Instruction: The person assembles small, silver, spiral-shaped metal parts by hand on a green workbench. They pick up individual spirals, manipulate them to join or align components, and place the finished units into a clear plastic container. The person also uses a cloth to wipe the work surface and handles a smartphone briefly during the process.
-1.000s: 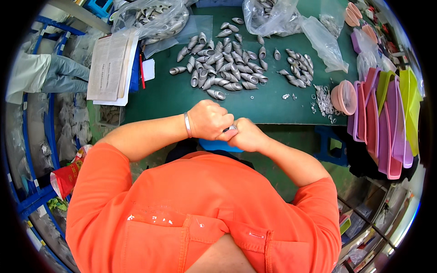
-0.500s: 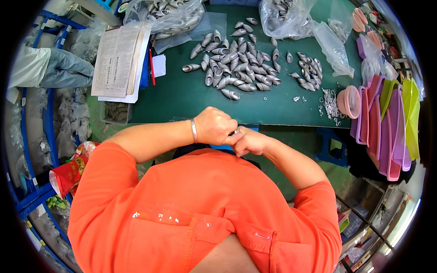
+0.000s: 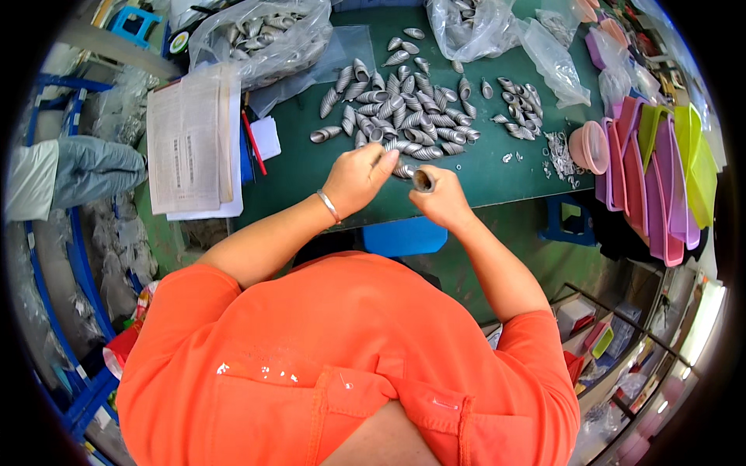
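My right hand point(image 3: 444, 201) is closed round a grey ribbed metal shell-shaped piece point(image 3: 423, 180), its hollow end facing up and its body mostly hidden in my fingers. At the front of the pile, my left hand point(image 3: 357, 180) has its thumb apart from the fingers and nothing visible in it. Beside its thumb lies another ribbed piece point(image 3: 403, 170). Just beyond both hands spreads a pile of similar spiral-ribbed pieces point(image 3: 412, 105) on the green table point(image 3: 311, 175). A smaller group of pieces point(image 3: 522, 109) lies to the right.
Clear bags of pieces point(image 3: 268, 46) stand at the back. Left are an open book point(image 3: 190, 147) and a red pencil point(image 3: 253, 141). Right are small white bits point(image 3: 561, 158), a pink bowl point(image 3: 588, 147) and colourful plastic baskets point(image 3: 653, 171). A blue stool point(image 3: 404, 237) sits below the table edge.
My hands were together in front of my chest and have parted. Both moved forward, the left to the pile's front edge. The hollow end of the piece in my right hand now shows.
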Tool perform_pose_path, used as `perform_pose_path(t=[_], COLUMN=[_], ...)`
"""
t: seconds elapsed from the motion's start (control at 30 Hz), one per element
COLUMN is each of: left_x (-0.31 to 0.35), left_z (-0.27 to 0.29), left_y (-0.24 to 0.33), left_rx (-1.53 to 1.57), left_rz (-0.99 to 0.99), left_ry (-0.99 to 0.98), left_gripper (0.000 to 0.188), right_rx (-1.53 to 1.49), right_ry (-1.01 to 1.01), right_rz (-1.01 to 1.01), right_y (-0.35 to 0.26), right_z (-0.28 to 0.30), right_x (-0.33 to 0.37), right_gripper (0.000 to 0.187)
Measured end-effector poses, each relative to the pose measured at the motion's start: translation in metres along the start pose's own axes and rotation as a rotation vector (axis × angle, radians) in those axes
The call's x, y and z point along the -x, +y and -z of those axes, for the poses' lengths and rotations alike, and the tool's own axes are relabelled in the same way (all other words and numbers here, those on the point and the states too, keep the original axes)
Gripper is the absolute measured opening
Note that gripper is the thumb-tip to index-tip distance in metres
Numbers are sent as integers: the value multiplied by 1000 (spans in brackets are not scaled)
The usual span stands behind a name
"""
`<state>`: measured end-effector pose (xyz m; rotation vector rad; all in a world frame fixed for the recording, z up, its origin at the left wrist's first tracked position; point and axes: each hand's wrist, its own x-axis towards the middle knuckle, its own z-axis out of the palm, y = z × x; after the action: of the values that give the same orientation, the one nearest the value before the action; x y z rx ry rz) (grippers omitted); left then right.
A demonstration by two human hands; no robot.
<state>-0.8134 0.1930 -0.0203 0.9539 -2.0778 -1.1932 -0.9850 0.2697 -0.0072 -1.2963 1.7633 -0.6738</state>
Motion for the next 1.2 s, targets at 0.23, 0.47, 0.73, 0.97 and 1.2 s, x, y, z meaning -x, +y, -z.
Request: perform_pose_path(t=[0.23,0.47,0.73,0.97,1.2], left_x=[-16,-19,-24,-20,-20], left_z=[30,47,48,30,14], left_y=[-16,-26,-28,-36,8], left_rx=[205,111,85,282,44], left_rz=[28,-112,-63,45,-126], left_ry=[-33,41,10,87,140], left_gripper=[28,32,36,37,34], right_rx=[-351,-390,813,-57,-434], right_ry=[56,200,54,12,-60], right_rz=[41,118,-300,112,148], right_y=[-26,-47,22,2,12], right_z=[-6,-26,-3,-10,-13], right_x=[3,2,-47,-64,-46], right_gripper=[22,23,18,26,31])
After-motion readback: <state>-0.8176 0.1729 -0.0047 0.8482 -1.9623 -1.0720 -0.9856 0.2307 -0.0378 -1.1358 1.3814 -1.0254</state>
